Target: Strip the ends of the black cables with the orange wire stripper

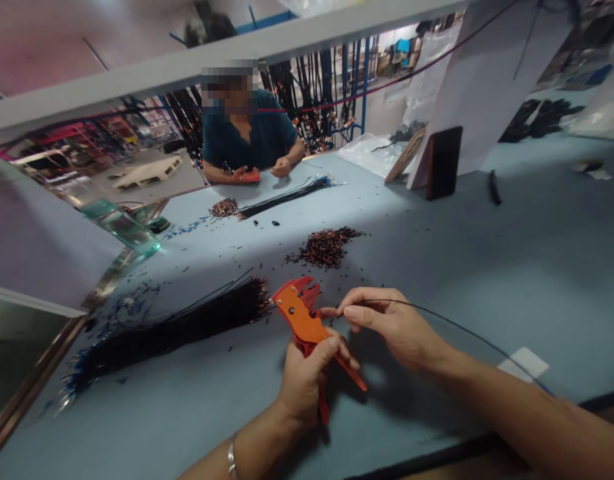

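My left hand (307, 377) is closed round the handles of an orange wire stripper (301, 317), its jaws pointing up and left. My right hand (387, 323) pinches a thin black wire (451, 323) between thumb and fingers, holding its end at the stripper's jaw. The wire trails off to the right over my forearm. A bundle of black wires with blue ends (167, 327) lies on the blue-grey table (487, 267) just left of the stripper.
A heap of stripped insulation bits (329, 245) lies beyond my hands. Across the table a person in a dark teal shirt (249, 137) holds a red tool, with another wire bundle (287, 195) and scrap heap (224, 207). A dark phone (443, 162) leans against a white board.
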`<state>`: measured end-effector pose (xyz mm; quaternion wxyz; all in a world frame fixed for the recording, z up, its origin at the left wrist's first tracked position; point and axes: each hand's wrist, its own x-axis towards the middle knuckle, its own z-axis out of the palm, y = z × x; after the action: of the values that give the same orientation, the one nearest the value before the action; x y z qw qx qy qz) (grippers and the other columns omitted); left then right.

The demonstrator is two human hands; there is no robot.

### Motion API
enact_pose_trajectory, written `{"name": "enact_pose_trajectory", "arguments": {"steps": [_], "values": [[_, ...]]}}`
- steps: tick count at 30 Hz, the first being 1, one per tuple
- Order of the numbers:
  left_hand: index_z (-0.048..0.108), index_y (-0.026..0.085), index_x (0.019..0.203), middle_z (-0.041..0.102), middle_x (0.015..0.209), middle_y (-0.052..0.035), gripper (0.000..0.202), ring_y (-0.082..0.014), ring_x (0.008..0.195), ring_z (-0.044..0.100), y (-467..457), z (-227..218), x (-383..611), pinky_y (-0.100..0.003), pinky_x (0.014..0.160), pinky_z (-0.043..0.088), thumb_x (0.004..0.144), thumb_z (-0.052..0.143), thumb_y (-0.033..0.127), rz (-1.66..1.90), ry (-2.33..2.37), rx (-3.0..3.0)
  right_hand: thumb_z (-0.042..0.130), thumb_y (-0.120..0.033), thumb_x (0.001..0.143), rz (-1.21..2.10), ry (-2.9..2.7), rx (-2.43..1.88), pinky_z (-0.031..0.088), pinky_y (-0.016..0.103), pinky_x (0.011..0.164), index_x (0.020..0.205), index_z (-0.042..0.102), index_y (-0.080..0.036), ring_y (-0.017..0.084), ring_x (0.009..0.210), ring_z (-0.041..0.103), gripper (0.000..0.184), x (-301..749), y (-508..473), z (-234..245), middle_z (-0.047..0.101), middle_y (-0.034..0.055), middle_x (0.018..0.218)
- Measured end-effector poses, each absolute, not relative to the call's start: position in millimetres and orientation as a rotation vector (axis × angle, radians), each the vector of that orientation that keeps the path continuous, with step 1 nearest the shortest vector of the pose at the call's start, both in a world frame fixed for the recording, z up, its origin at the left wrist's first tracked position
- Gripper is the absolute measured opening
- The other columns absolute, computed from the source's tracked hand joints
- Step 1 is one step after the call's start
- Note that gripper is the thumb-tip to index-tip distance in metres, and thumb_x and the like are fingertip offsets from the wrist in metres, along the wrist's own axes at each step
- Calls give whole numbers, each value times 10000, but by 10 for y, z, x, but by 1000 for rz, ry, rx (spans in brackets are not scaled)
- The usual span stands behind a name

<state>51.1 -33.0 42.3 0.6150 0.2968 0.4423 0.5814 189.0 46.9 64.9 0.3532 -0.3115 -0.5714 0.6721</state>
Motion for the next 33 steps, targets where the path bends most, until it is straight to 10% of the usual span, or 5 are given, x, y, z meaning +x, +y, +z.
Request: {"name": "enact_pose_trajectory", "arguments": {"steps": [8,33], "values": [[522,154,1096,615,654,18,403,-170,591,630,-376,384,542,-340,589,565,788,713,330,1294,920,714,700,-308,757,1549,-1361,-818,452,265,616,755,730,-197,122,597,535,115,1889,544,630,608,-21,607],[502,151,1108,613,658,5,469,-184,587,642,-394,363,532,-350,600,546,765,740,363,1129,813,790,738,-335,725,1576,-1274,-836,464,274,623,738,733,-191,139,645,565,145,1887,567,593,659,1,668]]}}
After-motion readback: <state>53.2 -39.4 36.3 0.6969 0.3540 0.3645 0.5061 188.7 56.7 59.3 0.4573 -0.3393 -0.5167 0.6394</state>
